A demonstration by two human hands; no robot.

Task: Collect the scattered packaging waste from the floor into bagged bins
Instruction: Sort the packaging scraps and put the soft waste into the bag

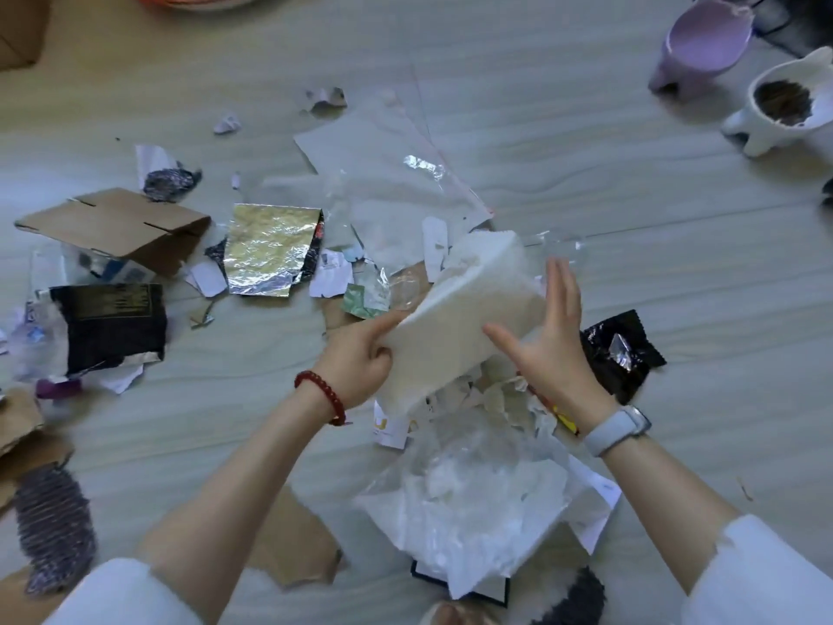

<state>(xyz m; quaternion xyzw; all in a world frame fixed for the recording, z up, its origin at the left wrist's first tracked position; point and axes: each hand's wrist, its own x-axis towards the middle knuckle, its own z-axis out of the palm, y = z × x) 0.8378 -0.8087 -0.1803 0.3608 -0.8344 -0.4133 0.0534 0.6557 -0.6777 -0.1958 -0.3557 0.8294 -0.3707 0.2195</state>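
Note:
A white foam packaging sheet (464, 309) is lifted above the floor at the centre. My left hand (360, 354) grips its lower left edge, thumb on top. My right hand (550, 340) presses flat against its right side with fingers spread and straight. Below them lies a pile of clear plastic and white paper scraps (478, 498). Scattered on the floor to the left are a silver foil wrapper (266, 250), a black pouch (112, 322) and a brown cardboard piece (117, 223). A black wrapper (626, 354) lies right of my right hand.
A clear zip bag (396, 173) lies flat beyond the foam. A purple bowl (703, 42) and a white bowl holding brown pellets (784, 106) stand at the far right. Torn cardboard (297, 548) and a dark ridged sheet (54, 521) lie near left.

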